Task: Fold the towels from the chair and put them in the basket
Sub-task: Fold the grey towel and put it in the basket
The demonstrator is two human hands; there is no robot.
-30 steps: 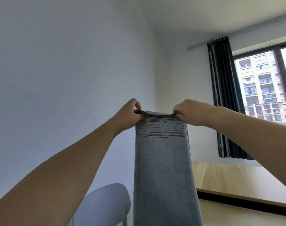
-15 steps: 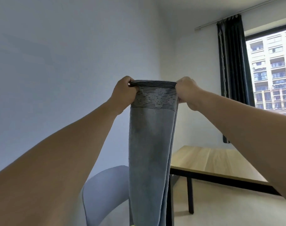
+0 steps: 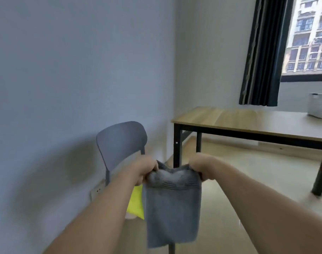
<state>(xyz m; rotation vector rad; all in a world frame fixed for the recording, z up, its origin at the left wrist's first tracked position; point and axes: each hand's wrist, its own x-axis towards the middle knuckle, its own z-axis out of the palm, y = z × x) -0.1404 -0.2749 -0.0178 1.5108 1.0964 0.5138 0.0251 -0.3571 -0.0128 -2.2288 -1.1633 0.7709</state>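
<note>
While the left hand (image 3: 147, 169) and right hand (image 3: 199, 166) each pinch a top corner, the grey towel (image 3: 172, 208) hangs straight down, with the basket (image 3: 319, 107) far off right on the counter (image 3: 248, 120).

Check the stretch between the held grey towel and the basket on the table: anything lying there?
Head view: from the grey towel, gripped by left hand and right hand, to the basket, only bare table top shows.

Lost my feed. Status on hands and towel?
Left hand and right hand both grip the grey towel at its top edge. Towel hangs folded. Basket on table, path open.
</note>
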